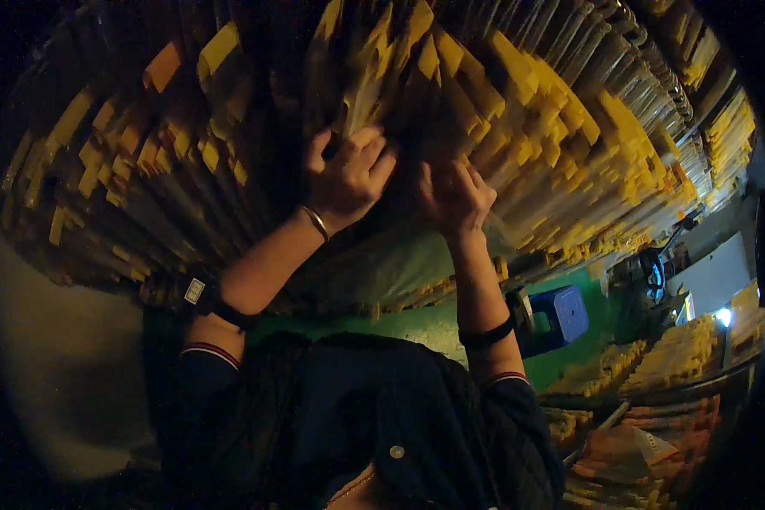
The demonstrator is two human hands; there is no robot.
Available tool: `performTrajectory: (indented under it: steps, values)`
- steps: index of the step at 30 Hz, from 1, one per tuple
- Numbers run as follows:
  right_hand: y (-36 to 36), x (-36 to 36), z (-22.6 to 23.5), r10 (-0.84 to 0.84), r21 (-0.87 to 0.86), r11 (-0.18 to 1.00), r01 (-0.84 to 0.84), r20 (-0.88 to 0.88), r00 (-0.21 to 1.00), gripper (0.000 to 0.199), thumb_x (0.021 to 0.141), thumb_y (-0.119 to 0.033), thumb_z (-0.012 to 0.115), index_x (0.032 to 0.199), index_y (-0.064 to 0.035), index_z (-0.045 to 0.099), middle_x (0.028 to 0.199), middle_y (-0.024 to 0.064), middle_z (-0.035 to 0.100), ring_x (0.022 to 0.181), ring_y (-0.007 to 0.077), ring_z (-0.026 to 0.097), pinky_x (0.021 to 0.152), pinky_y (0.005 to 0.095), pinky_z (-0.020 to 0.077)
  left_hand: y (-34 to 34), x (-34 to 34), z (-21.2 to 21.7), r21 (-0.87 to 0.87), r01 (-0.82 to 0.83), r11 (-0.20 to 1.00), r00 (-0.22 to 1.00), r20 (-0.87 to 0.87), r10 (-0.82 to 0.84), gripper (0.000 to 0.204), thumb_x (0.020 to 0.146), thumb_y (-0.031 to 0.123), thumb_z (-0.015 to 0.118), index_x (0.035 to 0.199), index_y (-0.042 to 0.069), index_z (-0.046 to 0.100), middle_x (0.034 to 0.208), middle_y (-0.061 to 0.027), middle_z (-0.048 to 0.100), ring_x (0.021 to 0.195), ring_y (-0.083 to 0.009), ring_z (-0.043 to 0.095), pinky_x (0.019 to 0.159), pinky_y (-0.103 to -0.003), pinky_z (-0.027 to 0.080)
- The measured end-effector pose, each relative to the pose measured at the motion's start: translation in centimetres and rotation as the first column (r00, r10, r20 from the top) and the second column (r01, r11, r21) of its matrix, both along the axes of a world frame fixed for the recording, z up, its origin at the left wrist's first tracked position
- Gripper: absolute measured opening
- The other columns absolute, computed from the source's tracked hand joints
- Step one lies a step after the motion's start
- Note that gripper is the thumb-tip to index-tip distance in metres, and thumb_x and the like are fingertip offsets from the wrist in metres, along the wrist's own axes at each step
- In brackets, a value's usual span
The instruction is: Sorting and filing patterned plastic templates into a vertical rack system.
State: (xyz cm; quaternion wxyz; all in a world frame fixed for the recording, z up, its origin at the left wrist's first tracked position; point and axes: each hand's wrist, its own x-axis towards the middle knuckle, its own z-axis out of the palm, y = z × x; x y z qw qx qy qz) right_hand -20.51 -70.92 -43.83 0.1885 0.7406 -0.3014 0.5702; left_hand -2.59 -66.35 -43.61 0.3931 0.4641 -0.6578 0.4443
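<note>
Tightly packed hanging sheets with yellow tabs [552, 127] fill the rack in front of me, blurred and dimly lit. My left hand [348, 178] reaches up among them with its fingers bent. A pale yellowish strip [361, 106] meets its fingertips; what exactly the fingers close on is lost in the dark. To its right, my right hand [459, 200] is raised at the edge of a dark gap between the sheets. Its fingers are curled in, and anything between them is hidden by shadow and blur.
Below the rack at right, a blue plastic stool [561, 314] stands on the green floor [586, 293]. More yellow-tabbed stacks [671, 353] and orange-red packages [646, 442] lie at lower right. A pale wall [68, 357] borders the left. Hanger hooks [646, 47] line the upper right.
</note>
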Motion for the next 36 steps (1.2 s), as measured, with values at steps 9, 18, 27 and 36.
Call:
performTrajectory:
  steps: [9,18,27,36]
  values:
    - [-0.6,0.7,-0.3,-0.009,-0.045,0.999,0.013,0.088,0.996,0.014,0.067,-0.021,0.075,0.077,-0.0174,0.066,0.072,0.0032,0.066,0.058,0.0184,0.063,0.049,0.0308,0.0503,0.1,-0.4,0.3,-0.071,-0.122,0.990,0.989,0.077,0.128,0.058,0.073,0.012,0.058,0.127,0.034,0.051,0.090,0.0067,0.054,0.099,-0.0100,0.049,0.088,-0.048,0.023]
    - [0.1,0.9,0.4,-0.011,-0.054,0.998,0.013,0.052,0.999,0.014,0.068,-0.020,0.074,0.078,-0.0176,0.063,0.069,0.0023,0.063,0.056,0.0199,0.061,0.047,0.0318,0.0489,1.2,-2.1,2.1,0.151,-0.184,0.971,0.981,-0.025,0.190,0.076,0.075,0.010,0.057,0.144,0.025,0.027,0.090,0.0034,0.051,0.102,-0.0122,0.044,0.086,-0.045,0.028]
    - [0.1,0.6,-0.6,-0.070,0.009,0.998,0.070,0.021,0.997,0.025,0.068,-0.015,0.073,0.092,-0.0173,0.066,0.078,0.0041,0.064,0.063,0.0224,0.062,0.054,0.0323,0.0508,1.3,-2.8,3.3,0.189,-0.236,0.953,0.971,0.018,0.237,0.034,0.075,0.016,0.055,0.109,0.015,0.061,0.099,0.0005,0.050,0.112,-0.0161,0.040,0.089,-0.047,0.024]
    - [2.1,1.4,2.5,-0.108,0.329,0.928,0.173,-0.206,0.973,0.031,0.078,-0.014,0.062,0.108,-0.0220,0.066,0.084,0.0113,0.066,0.067,0.0287,0.064,0.060,0.0357,0.0520,0.4,-1.2,0.8,0.216,-0.156,0.964,0.987,0.074,0.143,0.019,0.077,0.019,0.055,0.093,0.015,0.064,0.113,0.0005,0.049,0.124,-0.0132,0.029,0.100,-0.050,0.021]
